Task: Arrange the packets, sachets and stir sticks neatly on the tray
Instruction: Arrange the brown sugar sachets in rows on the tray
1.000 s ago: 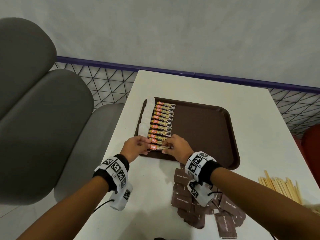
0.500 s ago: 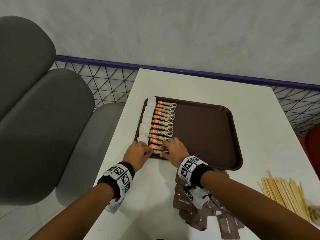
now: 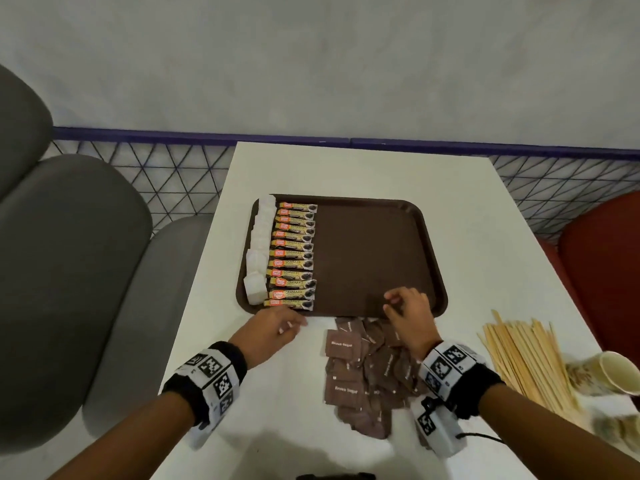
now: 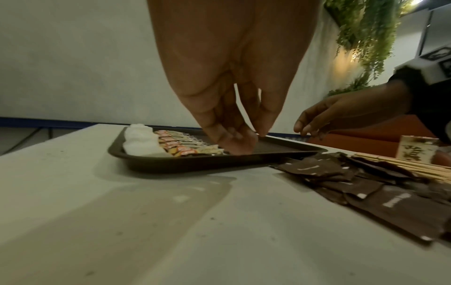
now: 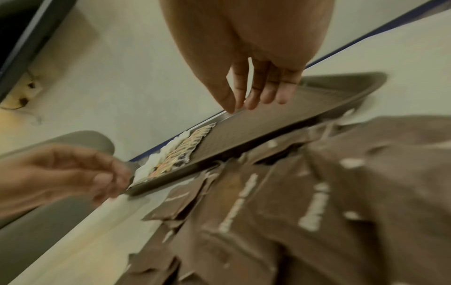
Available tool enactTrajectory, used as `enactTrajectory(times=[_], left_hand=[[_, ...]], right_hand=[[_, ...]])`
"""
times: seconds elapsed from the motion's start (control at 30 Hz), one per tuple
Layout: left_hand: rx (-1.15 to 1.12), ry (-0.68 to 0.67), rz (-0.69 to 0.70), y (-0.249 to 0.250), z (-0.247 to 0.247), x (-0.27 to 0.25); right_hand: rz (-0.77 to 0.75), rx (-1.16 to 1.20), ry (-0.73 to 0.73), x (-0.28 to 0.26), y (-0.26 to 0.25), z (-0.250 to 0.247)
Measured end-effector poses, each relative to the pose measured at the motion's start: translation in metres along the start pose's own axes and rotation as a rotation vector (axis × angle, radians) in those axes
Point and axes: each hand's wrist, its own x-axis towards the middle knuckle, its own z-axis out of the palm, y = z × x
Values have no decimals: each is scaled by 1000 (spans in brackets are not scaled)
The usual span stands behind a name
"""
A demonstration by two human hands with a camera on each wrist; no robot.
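1. Nearest: a loose heap of brown sugar sachets (image 3: 367,372) lies on the white surface (image 3: 284,410), overlapping and unsorted, its far edge touching the near rim of the tray.
2. To the right of the heap, well apart, a spread of wooden stir sticks (image 3: 523,362) lies on the surface; a paper cup (image 3: 620,372) lies tipped on its side just beside the sticks' right edge.
3. Left hand (image 3: 273,332): over the surface just short of the tray's near rim, fingers (image 4: 234,135) loosely bent and pointing down, holding nothing.
4. Right hand (image 3: 408,306): over the tray's near right corner, above the far end of the sachet heap; fingers (image 5: 263,90) loosely extended, with a slight gap to the thumb, nothing held.
5. Brown tray (image 3: 377,258): holds two columns along its left side. Against the left wall, a column of white sachets (image 3: 259,251), running near to far. Just beside it, touching, a column of gold-and-orange coffee packets (image 3: 292,254), laid crosswise and stacked edge to edge from near rim to far rim.
6. The middle and right of the tray floor are bare.
7. Farthest: a wire-mesh barrier (image 3: 156,174) with a blue top rail, before a grey wall.
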Motion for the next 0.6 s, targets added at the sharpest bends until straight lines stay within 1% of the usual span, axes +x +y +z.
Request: enactTrajectory(times=[0.1,0.17,0.3,0.47,0.53,0.6], left_hand=[[-11,-158,-45,15,17,3],[1,-216,-77,24,29,6],[-9,-219,-106,36,51,11],[-59,-180,-158,37,66,15],[-22,-180,-155,37,69,17],[20,-177,-143,39,71,17]], right_hand=[[190,-91,-25,-3,29,-14],[297,-116,-43,-7,40,-18],[429,-150,-125,-19,38,-23],[529,-137,-124,-24,24,-21],[552,-121,-150,-26,20,-16],[543,-103,-174,-28,17,-10]])
